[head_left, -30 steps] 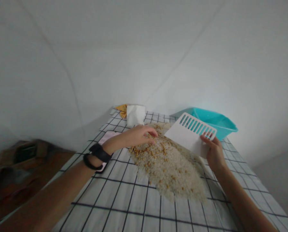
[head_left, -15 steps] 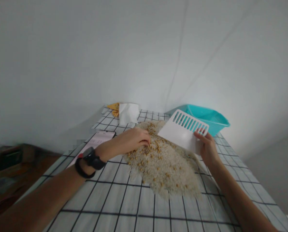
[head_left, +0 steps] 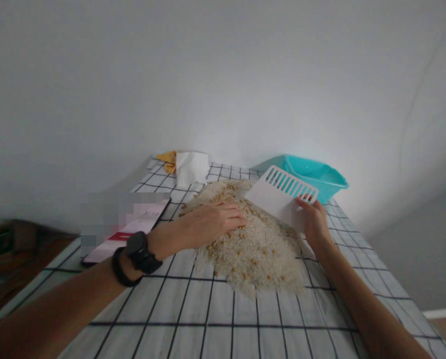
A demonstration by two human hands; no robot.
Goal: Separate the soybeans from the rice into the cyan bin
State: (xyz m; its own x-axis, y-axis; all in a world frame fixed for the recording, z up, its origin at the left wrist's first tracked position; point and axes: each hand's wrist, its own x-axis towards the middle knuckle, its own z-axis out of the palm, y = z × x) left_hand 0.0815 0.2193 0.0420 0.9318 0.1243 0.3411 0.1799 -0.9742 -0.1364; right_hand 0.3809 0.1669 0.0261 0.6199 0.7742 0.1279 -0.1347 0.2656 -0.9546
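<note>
A spread-out heap of rice [head_left: 260, 259] lies on the checked tablecloth, with small round yellow beans [head_left: 239, 253] scattered through it. My left hand [head_left: 223, 219], with a black watch on its wrist, rests palm down on the heap. Its fingers are stretched towards the right and slightly bent; what lies under the palm is hidden. At the heap's right side, my right hand [head_left: 315, 219] grips a white slotted plastic scoop [head_left: 275, 202] by its right end, thumb on top. The scoop is tilted, its slots towards the back and its plain edge over the rice.
A turquoise plastic basin [head_left: 330, 184] stands at the back right, behind the scoop. White paper [head_left: 192, 168] and a yellow cloth-like thing [head_left: 167, 160] are at the back left. A phone [head_left: 133, 229], partly blurred out, lies left of my left forearm. A wall rises behind the table.
My left hand has moved right across the heap, and its fingers have straightened out from a curled pose. My right hand keeps the scoop in nearly the same place. The view has shifted slightly.
</note>
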